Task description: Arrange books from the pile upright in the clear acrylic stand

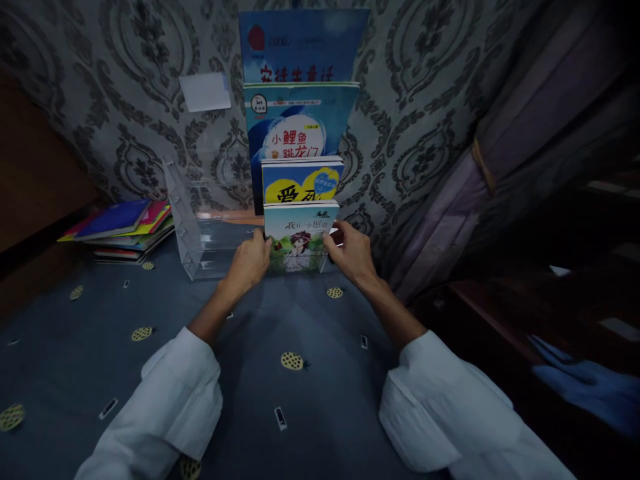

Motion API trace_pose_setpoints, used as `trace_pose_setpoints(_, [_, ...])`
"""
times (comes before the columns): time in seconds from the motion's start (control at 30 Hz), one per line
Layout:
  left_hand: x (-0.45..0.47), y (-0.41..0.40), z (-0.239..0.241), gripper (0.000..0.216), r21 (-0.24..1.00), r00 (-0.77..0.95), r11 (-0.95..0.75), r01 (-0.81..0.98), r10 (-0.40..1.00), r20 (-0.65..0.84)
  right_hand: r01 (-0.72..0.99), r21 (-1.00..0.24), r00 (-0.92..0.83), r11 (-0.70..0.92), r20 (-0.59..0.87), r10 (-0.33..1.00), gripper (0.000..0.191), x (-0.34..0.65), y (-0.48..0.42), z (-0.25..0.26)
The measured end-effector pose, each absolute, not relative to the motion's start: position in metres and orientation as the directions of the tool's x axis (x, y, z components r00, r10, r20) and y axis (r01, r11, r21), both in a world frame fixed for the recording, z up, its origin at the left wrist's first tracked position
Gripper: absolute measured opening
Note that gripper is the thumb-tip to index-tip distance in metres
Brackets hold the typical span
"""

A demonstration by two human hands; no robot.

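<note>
A clear acrylic stepped book rack [200, 233] stands on a blue patterned cloth [280, 320] against the wall. In its right column several children's books rise in tiers: a small green-covered book [300, 239] in front, a yellow and blue one [303, 181] behind it, then a light blue one [300, 123] and a dark blue one [303, 43] at the back. My left hand [250, 261] grips the left edge of the front green book. My right hand [350, 252] grips its right edge. Both hands are closed on the book, which stands upright in the lowest tier.
A stack of colourful books [123, 227] lies flat on the cloth at the left. A white note [205, 91] is stuck on the patterned wallpaper. A purple tied curtain [480, 173] hangs at the right, with dark wooden furniture [525, 313] and a blue object [590, 383] below it.
</note>
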State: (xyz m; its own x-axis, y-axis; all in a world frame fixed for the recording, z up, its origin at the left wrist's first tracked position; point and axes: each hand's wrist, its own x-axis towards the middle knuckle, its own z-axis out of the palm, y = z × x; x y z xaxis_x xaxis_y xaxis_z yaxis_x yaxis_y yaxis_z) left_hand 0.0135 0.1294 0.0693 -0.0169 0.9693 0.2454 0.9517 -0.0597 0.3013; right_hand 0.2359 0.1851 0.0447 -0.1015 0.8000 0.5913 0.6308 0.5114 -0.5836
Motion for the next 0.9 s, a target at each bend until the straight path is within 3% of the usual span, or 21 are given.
trace_pose_setpoints(0.3, [0.007, 0.128, 0.071, 0.024, 0.28, 0.042, -0.098, 0.955, 0.979, 0.199, 0.625, -0.567, -0.109, 0.537, 0.618, 0.779, 0.023, 0.235, 0.179, 0.051])
trace_pose_setpoints(0.9, [0.004, 0.124, 0.078, 0.026, 0.244, 0.064, -0.097, 0.965, 0.988, 0.139, 0.733, -0.552, -0.054, 0.398, 0.536, 0.843, 0.032, 0.235, 0.169, 0.067])
